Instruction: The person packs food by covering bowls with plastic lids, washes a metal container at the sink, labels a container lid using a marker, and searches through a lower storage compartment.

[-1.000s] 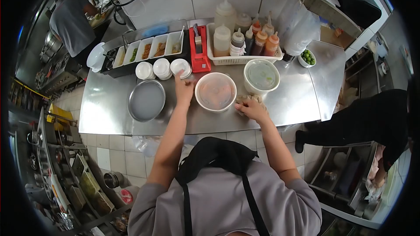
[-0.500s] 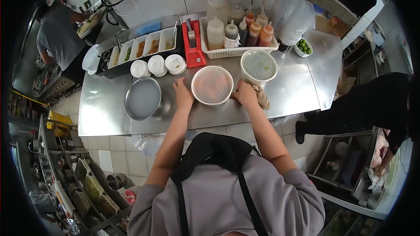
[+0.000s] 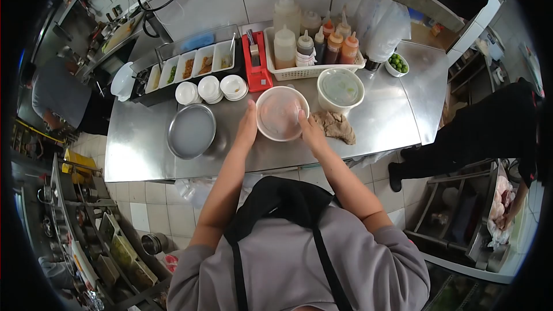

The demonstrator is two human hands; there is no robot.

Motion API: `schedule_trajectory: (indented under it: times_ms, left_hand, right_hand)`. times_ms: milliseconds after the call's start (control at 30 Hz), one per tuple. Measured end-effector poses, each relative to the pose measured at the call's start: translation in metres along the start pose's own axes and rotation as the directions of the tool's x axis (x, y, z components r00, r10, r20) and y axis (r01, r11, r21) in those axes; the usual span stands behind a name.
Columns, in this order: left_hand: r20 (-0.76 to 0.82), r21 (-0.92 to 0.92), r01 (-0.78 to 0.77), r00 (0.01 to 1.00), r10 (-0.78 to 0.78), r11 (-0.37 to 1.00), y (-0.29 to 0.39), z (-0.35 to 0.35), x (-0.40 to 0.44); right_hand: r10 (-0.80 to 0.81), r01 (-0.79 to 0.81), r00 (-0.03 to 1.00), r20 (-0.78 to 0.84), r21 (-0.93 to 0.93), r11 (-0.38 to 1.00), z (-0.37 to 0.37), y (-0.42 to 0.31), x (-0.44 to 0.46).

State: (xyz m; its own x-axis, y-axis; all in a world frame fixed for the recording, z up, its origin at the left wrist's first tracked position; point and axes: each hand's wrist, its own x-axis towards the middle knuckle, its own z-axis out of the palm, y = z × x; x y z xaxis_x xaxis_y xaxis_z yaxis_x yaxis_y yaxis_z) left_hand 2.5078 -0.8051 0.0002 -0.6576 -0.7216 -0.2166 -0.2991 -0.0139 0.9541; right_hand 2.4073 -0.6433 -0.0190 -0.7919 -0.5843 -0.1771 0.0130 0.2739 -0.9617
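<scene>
In the head view a round white takeout bowl [image 3: 281, 116] with a translucent lid stands in front of me, something orange showing through the lid. My left hand [image 3: 247, 125] presses against its left side, thumb up along the rim. On the other side my right hand [image 3: 311, 131] grips the bowl, its thumb on the lid's edge; the fingers underneath are partly hidden. A second lidded bowl [image 3: 340, 89] with something green inside stands behind my right hand, and a crumpled brown cloth [image 3: 334, 126] lies just right of that hand.
A metal bowl [image 3: 191, 131] and stacked small white dishes [image 3: 209, 88] stand left on the steel counter [image 3: 386, 121]. Behind are a red device [image 3: 257, 75], a squeeze-bottle basket [image 3: 314, 71] and topping trays [image 3: 185, 64]. A bowl of limes [image 3: 397, 65] is right. Co-workers stand on both sides.
My right hand has left the cloth's edge and closed on the lidded bowl, thumb on its lid. My left hand has moved in against the bowl's left side.
</scene>
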Motion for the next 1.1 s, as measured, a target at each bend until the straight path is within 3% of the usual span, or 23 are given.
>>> schedule_trajectory:
  times_ms: [33, 133, 233, 333, 400, 500, 533, 600, 700, 733, 800, 900, 1033, 1100]
  left_hand:
    - [-0.047, -0.048, 0.000, 0.999, -0.002, 0.999, -0.004, 0.001, 0.001]
    - [0.234, -0.466, 0.085, 0.972, 0.030, 0.881, 0.004, -0.013, -0.009]
    - [0.203, -0.372, 0.088, 0.979, -0.011, 0.924, -0.005, -0.016, -0.001]
    - [0.369, -0.656, 0.257, 0.929, 0.005, 0.709, -0.036, -0.014, 0.007]
    - [0.405, -0.762, 0.349, 0.914, -0.019, 0.545, -0.042, -0.008, 0.001]
    - [0.423, -0.733, 0.315, 0.905, 0.041, 0.603, -0.048, -0.013, -0.003]
    - [0.392, -0.631, 0.268, 0.920, 0.000, 0.728, -0.049, -0.016, -0.002]
    - [0.311, -0.367, 0.179, 0.948, -0.061, 0.913, -0.033, -0.023, -0.009]
    - [0.213, -0.162, 0.308, 0.938, -0.272, 0.937, -0.018, -0.031, -0.013]
    - [0.151, 0.018, 0.211, 0.966, -0.211, 0.977, -0.014, -0.029, -0.016]
    - [0.065, 0.383, 0.028, 0.996, -0.058, 0.923, 0.002, -0.021, -0.028]
    - [0.106, 0.718, 0.043, 0.980, -0.170, 0.695, 0.036, -0.016, -0.047]
    - [0.183, 0.652, 0.107, 0.939, -0.292, 0.751, 0.016, -0.020, -0.037]
    - [0.192, 0.654, 0.071, 0.947, -0.256, 0.753, 0.015, -0.022, -0.039]
  right_hand:
    - [-0.031, 0.030, 1.000, 0.003, 0.025, 0.999, 0.000, -0.003, -0.003]
    - [-0.050, 0.061, 0.996, -0.071, 0.151, 0.987, 0.001, -0.023, -0.016]
    - [0.089, -0.090, 0.996, 0.007, 0.143, 0.986, -0.009, 0.018, 0.015]
    - [0.121, -0.152, 0.987, 0.103, 0.403, 0.902, -0.015, 0.012, 0.013]
    - [0.114, -0.152, 0.986, 0.124, 0.367, 0.918, -0.018, 0.011, 0.016]
    - [0.140, -0.179, 0.980, 0.140, 0.327, 0.928, -0.023, 0.006, 0.023]
    - [0.152, -0.190, 0.978, 0.141, 0.316, 0.929, -0.024, 0.002, 0.026]
    - [0.059, -0.073, 0.991, 0.123, 0.109, 0.991, -0.022, -0.013, 0.021]
    - [-0.139, 0.153, 0.987, 0.083, -0.200, 0.968, -0.013, -0.011, 0.029]
    - [-0.216, 0.228, 0.974, 0.073, -0.300, 0.926, -0.011, -0.008, 0.033]
    - [-0.151, 0.169, 0.985, 0.077, -0.395, 0.903, -0.005, -0.018, 0.031]
    - [-0.053, 0.086, 0.996, 0.078, -0.531, 0.843, 0.002, -0.052, 0.018]
    - [-0.090, 0.114, 0.993, 0.071, -0.654, 0.748, 0.011, -0.078, 0.001]
    - [-0.101, 0.139, 0.990, 0.095, -0.646, 0.751, 0.010, -0.062, 0.013]
